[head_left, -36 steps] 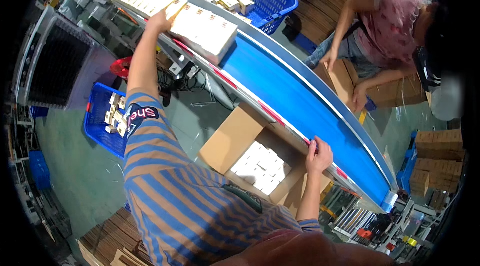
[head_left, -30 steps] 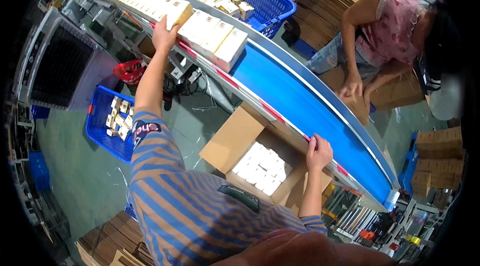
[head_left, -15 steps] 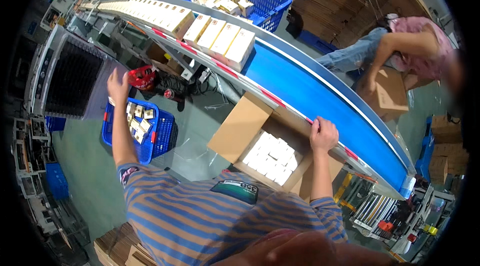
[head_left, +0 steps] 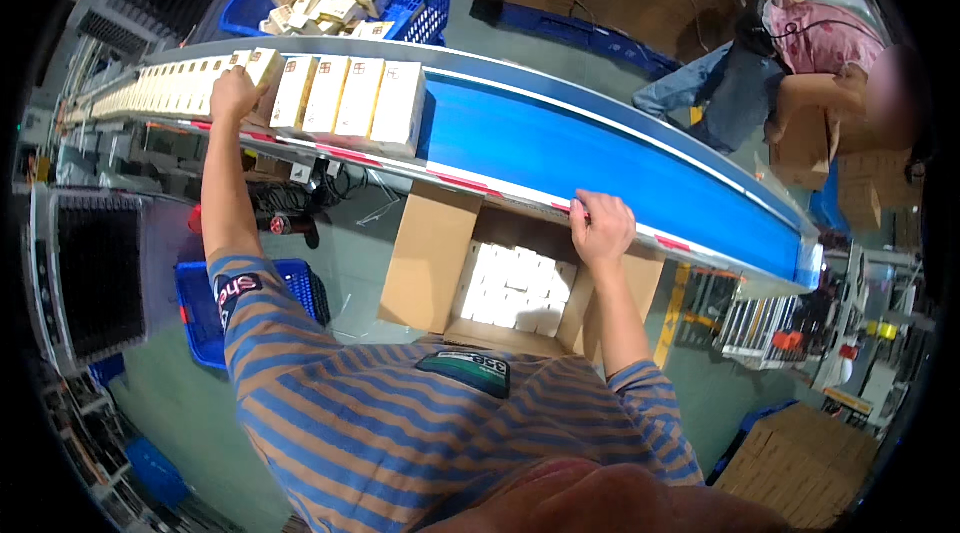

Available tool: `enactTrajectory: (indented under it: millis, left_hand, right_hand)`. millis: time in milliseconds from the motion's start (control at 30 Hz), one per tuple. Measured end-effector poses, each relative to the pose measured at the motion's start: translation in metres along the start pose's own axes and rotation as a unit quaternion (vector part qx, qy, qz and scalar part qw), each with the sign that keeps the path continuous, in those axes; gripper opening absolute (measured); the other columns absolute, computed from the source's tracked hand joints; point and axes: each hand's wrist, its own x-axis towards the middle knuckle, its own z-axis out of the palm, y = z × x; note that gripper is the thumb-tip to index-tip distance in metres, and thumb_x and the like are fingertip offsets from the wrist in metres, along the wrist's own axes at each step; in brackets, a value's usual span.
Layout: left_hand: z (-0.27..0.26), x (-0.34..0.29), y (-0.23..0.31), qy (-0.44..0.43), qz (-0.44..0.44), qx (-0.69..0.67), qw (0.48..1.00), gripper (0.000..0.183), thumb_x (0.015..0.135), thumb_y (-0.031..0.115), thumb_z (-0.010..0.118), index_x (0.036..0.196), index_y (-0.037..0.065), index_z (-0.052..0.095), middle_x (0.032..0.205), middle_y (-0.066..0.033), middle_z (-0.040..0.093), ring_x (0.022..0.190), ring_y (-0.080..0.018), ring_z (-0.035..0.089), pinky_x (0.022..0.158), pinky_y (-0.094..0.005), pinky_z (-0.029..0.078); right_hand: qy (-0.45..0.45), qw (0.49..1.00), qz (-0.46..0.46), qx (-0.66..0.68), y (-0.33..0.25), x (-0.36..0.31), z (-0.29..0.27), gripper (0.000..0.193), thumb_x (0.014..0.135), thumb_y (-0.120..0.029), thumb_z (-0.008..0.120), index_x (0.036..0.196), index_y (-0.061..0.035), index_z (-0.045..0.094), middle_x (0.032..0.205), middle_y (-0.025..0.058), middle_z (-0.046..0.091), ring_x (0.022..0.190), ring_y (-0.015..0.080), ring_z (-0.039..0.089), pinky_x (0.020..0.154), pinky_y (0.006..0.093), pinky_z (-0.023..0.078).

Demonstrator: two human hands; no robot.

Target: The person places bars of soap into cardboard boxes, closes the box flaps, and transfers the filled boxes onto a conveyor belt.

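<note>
Left hand (head_left: 235, 95) is at the row of pale boxes (head_left: 355, 98) on the conveyor's blue belt (head_left: 600, 153), fingers on one box; can't tell if it's gripping. Right hand (head_left: 603, 228) sits on the near side rail (head_left: 460, 178), fingers loosely curled; grip unclear. Open carton (head_left: 425, 258) with white boxes (head_left: 515, 283) inside stands between person and conveyor, below the right hand. Conveyor blocks the way to the far blue basket (head_left: 430, 18) of loose small boxes. Second blue basket (head_left: 205, 333) on floor, left, partly behind the arm. Co-worker (head_left: 820, 38) across the belt, bent over a brown carton (head_left: 805, 148).
</note>
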Motion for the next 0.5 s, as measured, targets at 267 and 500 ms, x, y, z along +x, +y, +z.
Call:
enactTrajectory:
  millis: [267,500]
  left_hand:
    - [0.024,-0.078,0.14,-0.222,0.275,-0.424,0.834,0.057,0.083,0.029,0.066,0.125,-0.004,0.047,0.112,-0.0171,0.058,0.105,-0.0218,0.054,0.093,-0.0356,0.042]
    - [0.031,-0.187,0.239,-0.333,0.181,-0.535,0.755,0.065,0.078,0.031,0.071,0.125,-0.003,0.042,0.112,-0.0146,0.059,0.104,-0.0204,0.056,0.083,-0.0337,0.046]
  right_hand:
    - [-0.145,0.937,0.22,0.23,-0.047,0.073,0.037,0.069,0.081,-0.042,0.064,0.13,0.0012,0.041,0.121,0.0246,0.054,0.108,0.0329,0.058,0.087,0.0367,0.047]
    - [-0.092,0.84,0.27,0.462,0.027,0.077,-0.007,0.081,0.075,-0.037,0.071,0.133,0.0008,0.03,0.115,0.0226,0.058,0.101,0.0307,0.06,0.086,0.0384,0.049]
